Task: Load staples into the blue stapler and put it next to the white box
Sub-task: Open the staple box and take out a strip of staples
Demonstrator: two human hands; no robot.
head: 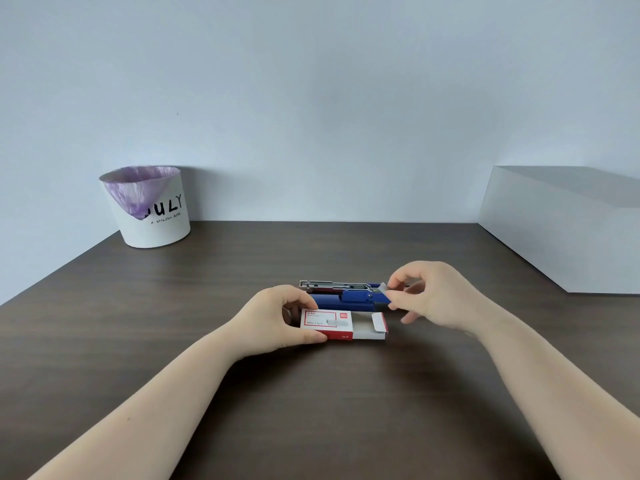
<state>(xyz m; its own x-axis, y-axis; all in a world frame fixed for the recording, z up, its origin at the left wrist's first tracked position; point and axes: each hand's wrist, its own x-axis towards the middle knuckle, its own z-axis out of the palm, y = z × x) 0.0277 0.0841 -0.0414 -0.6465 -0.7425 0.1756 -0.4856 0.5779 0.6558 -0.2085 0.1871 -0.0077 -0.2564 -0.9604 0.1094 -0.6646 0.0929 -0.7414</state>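
The left hand [277, 318] grasps the left end of a small red and white staple box [327, 323], with the thumb on the near side and the fingers on the far side, and the box lies flat on the table [173, 323]. The inner tray of this box is pulled out to the right, so the open part of the tray shows, and a small flap stands up at its right end. The right hand [429, 294] is raised a little above the table, just to the right of the box, and it pinches a short grey strip of staples [383, 288] between the thumb and the first finger; the other fingers are loosely curled. The strip is over the right end of the blue stapler [346, 299], but I cannot tell if it touches it. The stapler lies on the table directly behind the staple box, very near to it, with its length going from left to right. It is open: the metal part [329, 285] is lifted away from the blue body and lies behind it. Both forearms are bare and come in from the bottom edge. The table is dark brown wood. At the far right, against the wall, stands a big white box [561, 230], well apart from the stapler. At the far left corner stands a white bin [156, 220] with black letters on it and a purple bag inside.
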